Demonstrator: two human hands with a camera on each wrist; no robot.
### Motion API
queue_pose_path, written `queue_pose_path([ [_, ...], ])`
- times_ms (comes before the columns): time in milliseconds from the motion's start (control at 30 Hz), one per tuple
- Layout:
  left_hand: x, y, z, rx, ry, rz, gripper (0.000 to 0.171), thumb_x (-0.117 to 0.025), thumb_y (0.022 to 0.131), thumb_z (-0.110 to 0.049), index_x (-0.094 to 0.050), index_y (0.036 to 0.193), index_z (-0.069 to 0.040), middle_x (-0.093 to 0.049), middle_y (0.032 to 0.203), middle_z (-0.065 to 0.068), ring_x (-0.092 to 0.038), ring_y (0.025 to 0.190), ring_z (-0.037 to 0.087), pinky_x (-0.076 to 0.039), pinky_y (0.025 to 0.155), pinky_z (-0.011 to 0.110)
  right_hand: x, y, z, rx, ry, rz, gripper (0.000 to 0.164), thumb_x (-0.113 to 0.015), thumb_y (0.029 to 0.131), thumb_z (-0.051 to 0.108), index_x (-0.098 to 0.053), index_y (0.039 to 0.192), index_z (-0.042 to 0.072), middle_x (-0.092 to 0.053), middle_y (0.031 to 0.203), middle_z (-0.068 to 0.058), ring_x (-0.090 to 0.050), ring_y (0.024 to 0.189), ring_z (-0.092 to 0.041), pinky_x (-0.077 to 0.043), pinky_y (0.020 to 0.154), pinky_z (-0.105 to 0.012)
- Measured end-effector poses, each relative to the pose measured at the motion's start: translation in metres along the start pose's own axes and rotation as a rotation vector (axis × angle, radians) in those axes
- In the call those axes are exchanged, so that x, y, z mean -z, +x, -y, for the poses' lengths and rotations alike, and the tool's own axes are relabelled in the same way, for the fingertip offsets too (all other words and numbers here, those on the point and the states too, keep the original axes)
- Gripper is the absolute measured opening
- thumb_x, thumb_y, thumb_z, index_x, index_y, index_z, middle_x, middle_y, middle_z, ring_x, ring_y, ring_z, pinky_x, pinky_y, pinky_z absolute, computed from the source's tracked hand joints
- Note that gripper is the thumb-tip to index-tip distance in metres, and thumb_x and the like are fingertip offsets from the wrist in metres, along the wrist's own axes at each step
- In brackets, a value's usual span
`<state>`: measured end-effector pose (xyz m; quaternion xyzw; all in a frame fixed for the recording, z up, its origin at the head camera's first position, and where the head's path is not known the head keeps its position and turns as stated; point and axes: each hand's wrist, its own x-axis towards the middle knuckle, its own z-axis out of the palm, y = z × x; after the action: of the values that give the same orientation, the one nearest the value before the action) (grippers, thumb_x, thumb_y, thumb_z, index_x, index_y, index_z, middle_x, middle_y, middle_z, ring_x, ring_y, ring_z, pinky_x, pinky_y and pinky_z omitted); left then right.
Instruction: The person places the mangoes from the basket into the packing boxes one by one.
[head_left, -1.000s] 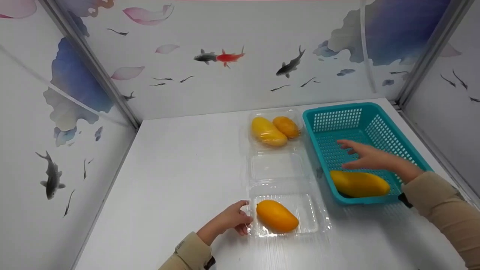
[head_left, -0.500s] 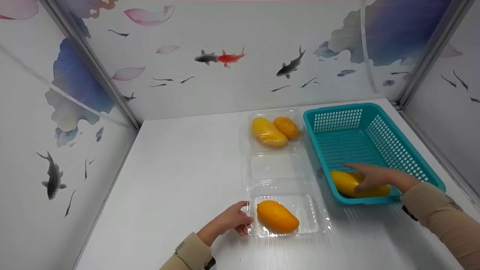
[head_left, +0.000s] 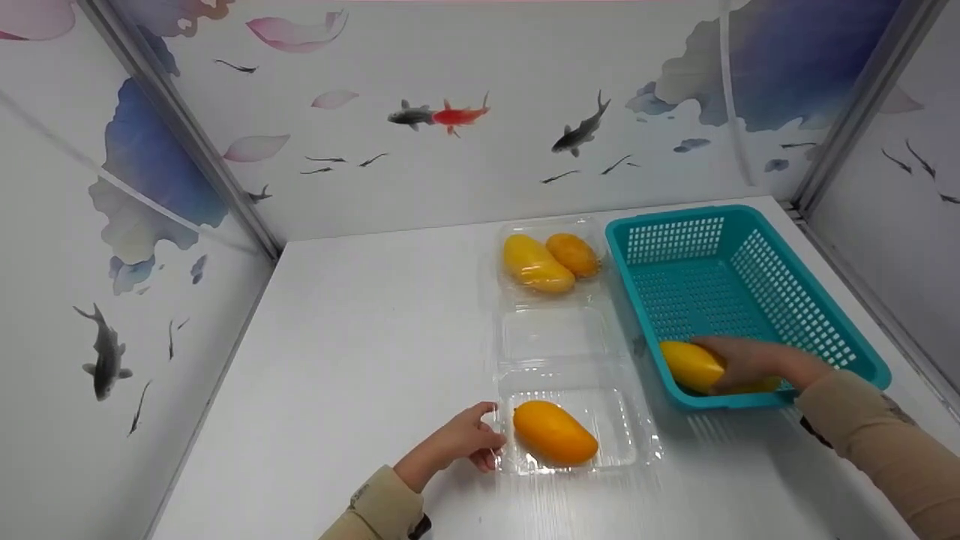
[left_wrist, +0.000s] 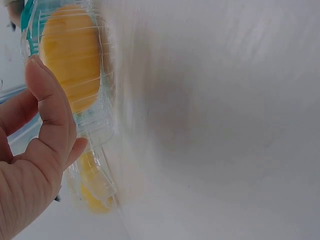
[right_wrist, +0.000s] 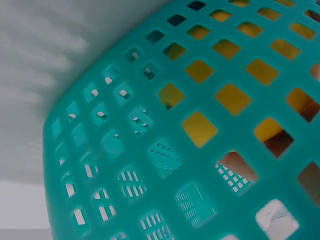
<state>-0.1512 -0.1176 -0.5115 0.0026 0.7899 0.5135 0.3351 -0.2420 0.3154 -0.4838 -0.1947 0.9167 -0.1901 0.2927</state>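
At the near edge of the table, a clear plastic clamshell box (head_left: 619, 427) lies open with one orange-yellow mango (head_left: 555, 433) in its base. My left hand (head_left: 466, 436) pinches the box's left rim between thumb and fingers; the left wrist view shows the hand (left_wrist: 42, 135) close beside the mango (left_wrist: 72, 57). Inside the teal basket (head_left: 637, 300), my right hand (head_left: 742, 364) grips a long yellow mango (head_left: 688, 364) from above, covering its right part. From the right wrist, only the basket's wall (right_wrist: 145, 110) and yellow patches through its holes show.
Behind the open box stands a second clear box (head_left: 592, 223), shut over two mangoes (head_left: 536, 262). Printed white panels (head_left: 337, 202) wall the table (head_left: 360, 337) at the back and both sides.
My right hand has come down from above the basket's floor onto the long mango and closed round it. The left hand stays at the box's rim.
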Motion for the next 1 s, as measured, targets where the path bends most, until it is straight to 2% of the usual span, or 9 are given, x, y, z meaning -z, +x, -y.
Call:
queue_pose_path([
  [200, 0.000, 0.000, -0.002, 0.017, 0.019, -0.008, 0.062, -0.061, 0.087, -0.015, -0.028, 0.140, -0.005, -0.059, 0.072, 0.004, -0.055, 0.048, 0.010, -0.053, 0.054, 0.024, -0.002, 0.001, 0.004, 0.007, -0.004, -0.032, 0.068, -0.072, 0.075, 0.034, -0.038, 0.130, 0.013, -0.047, 0.102, -0.003, -0.043, 0.091, -0.023, -0.037, 0.074, -0.038],
  [400, -0.001, 0.000, -0.002, 0.021, 0.019, -0.006, 0.063, -0.062, 0.087, -0.015, -0.028, 0.140, -0.005, -0.059, 0.073, 0.005, -0.055, 0.048, 0.011, -0.053, 0.053, 0.024, 0.005, -0.002, 0.001, 0.070, 0.002, -0.064, 0.070, -0.070, 0.076, 0.028, -0.034, 0.132, 0.006, -0.047, 0.102, -0.005, -0.044, 0.085, -0.021, -0.037, 0.070, -0.035],
  [533, 0.000, 0.001, -0.002, 0.025, 0.016, -0.007, 0.063, -0.061, 0.087, -0.015, -0.028, 0.140, -0.005, -0.059, 0.073, 0.005, -0.054, 0.048, 0.011, -0.052, 0.052, 0.023, 0.018, -0.009, 0.006, 0.070, 0.008, -0.104, 0.075, -0.070, 0.076, 0.029, -0.030, 0.135, 0.004, -0.048, 0.106, -0.008, -0.045, 0.086, -0.021, -0.037, 0.072, -0.035],
  [700, 0.001, 0.002, -0.001, 0.029, 0.012, -0.002, 0.064, -0.062, 0.087, -0.015, -0.028, 0.140, -0.005, -0.058, 0.071, 0.004, -0.054, 0.048, 0.011, -0.052, 0.053, 0.023, 0.038, -0.023, 0.019, 0.080, -0.004, -0.200, 0.082, -0.071, 0.075, 0.034, -0.027, 0.137, 0.001, -0.050, 0.112, -0.013, -0.047, 0.087, -0.021, -0.040, 0.072, -0.035],
  [867, 0.002, 0.001, 0.000, -0.012, 0.010, 0.023, 0.064, -0.061, 0.087, -0.012, -0.027, 0.139, -0.001, -0.058, 0.070, 0.003, -0.053, 0.046, 0.008, -0.053, 0.053, 0.023, 0.058, -0.036, 0.037, 0.102, -0.007, -0.280, 0.083, -0.071, 0.076, 0.038, -0.027, 0.136, 0.001, -0.052, 0.113, -0.016, -0.049, 0.086, -0.022, -0.042, 0.070, -0.035],
  [1000, 0.002, 0.000, 0.000, -0.004, -0.002, 0.030, 0.063, -0.061, 0.087, -0.013, -0.027, 0.139, -0.001, -0.058, 0.069, 0.002, -0.053, 0.046, 0.008, -0.052, 0.053, 0.022, 0.070, -0.046, 0.053, 0.091, 0.022, -0.315, 0.083, -0.070, 0.078, 0.039, -0.025, 0.138, 0.002, -0.051, 0.113, -0.017, -0.050, 0.086, -0.023, -0.044, 0.069, -0.034],
])
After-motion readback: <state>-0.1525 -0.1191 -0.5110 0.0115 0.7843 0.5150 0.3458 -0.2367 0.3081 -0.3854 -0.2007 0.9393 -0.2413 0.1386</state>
